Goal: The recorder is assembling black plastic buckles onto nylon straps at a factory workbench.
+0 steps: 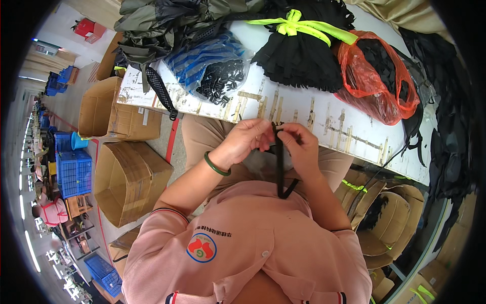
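A black webbing strap point(280, 167) hangs between my hands in front of my lap, its lower part folded back up to the right. My left hand point(251, 136), a dark green bangle on its wrist, pinches at the strap's upper end. From the other side my right hand point(300, 147) grips the same end between thumb and fingers. Whether a small part sits between the fingertips is too fine to tell. Just beyond them, on the white table point(288, 104), lies a clear and blue plastic bag point(202, 55) spilling small black plastic buckles point(221, 81).
A bundle of black straps point(298, 58) tied with neon yellow ribbon point(293, 24) lies at the table's back. Right of it sits a red plastic bag point(374, 101) with black pieces. Grey-green fabric point(162, 25) is heaped back left. Cardboard boxes point(132, 177) stand on the floor.
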### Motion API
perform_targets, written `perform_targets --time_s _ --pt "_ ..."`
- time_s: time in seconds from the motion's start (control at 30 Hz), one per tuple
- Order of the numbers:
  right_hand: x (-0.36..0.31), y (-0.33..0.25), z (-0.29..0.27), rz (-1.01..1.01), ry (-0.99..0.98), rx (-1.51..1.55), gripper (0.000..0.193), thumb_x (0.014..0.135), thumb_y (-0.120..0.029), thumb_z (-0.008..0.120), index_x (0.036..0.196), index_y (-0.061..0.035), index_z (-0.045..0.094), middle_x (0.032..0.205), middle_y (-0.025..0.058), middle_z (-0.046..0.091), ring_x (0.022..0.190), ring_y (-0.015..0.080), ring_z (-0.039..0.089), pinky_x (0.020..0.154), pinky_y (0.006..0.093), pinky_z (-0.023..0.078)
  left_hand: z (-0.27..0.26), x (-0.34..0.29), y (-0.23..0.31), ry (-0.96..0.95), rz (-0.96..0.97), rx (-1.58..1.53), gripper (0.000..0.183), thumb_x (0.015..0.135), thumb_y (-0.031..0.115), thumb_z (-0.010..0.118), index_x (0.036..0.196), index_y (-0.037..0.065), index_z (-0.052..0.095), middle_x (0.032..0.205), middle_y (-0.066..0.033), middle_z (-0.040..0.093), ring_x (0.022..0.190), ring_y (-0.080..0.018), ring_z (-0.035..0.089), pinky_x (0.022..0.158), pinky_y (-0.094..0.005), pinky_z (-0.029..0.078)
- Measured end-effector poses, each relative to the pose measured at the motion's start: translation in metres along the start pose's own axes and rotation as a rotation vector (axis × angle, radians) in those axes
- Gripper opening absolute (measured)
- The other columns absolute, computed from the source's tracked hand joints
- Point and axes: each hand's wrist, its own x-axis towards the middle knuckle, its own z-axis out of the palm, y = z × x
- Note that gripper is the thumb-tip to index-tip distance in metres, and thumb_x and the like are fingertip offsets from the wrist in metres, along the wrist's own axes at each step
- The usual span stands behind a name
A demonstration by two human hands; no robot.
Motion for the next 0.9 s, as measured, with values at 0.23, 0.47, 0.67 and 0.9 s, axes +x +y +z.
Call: perform_targets --time_s 0.23,0.47,0.67,0.9 --pt "-0.033 -0.064 -0.017 -0.782 -0.409 -0.164 0.004 0.082 -0.007 0.063 0.079 -0.0053 0.065 0.085 0.0088 0.061 0.068 0.0171 0.057 0.053 0.0248 0.042 -0.002 0.008 0.0 0.121 0.06 0.122 0.008 0.087 0.008 0.062 0.091 0.001 0.059 0.082 -0.007 0.065 0.066 -0.0137 0.063 0.059 -0.0239 0.052" --pt "-0.031 -0.073 -0.019 -0.461 -0.242 -0.108 0.006 0.086 -0.004 0.06 0.08 -0.0045 0.057 0.067 -0.0006 0.055 0.057 0.0094 0.05 0.05 0.021 0.037 -0.008 0.01 -0.006 0.252 0.41 0.129 0.008 0.084 -0.003 0.062 0.088 0.003 0.059 0.089 -0.0075 0.066 0.076 -0.0124 0.063 0.072 -0.0245 0.052" --pt "-0.01 -0.005 0.007 -0.135 0.066 -0.148 0.01 0.084 -0.006 0.063 0.079 -0.004 0.055 0.067 -0.0061 0.052 0.06 -0.0001 0.043 0.052 0.0174 0.034 0.03 -0.002 -0.005 0.19 0.712 0.406 0.013 0.08 -0.009 0.063 0.089 -0.001 0.06 0.096 -0.0108 0.067 0.083 -0.0144 0.063 0.075 -0.0252 0.052" --pt "-0.011 -0.007 0.001 0.143 -0.011 0.026 0.009 0.083 -0.009 0.063 0.08 -0.0047 0.056 0.069 -0.0055 0.053 0.059 -0.0002 0.043 0.05 0.0175 0.034 0.022 -0.008 -0.002 0.062 0.773 0.877 0.017 0.076 -0.012 0.063 0.089 -0.002 0.062 0.103 -0.0156 0.065 0.091 -0.0192 0.063 0.076 -0.0269 0.051"
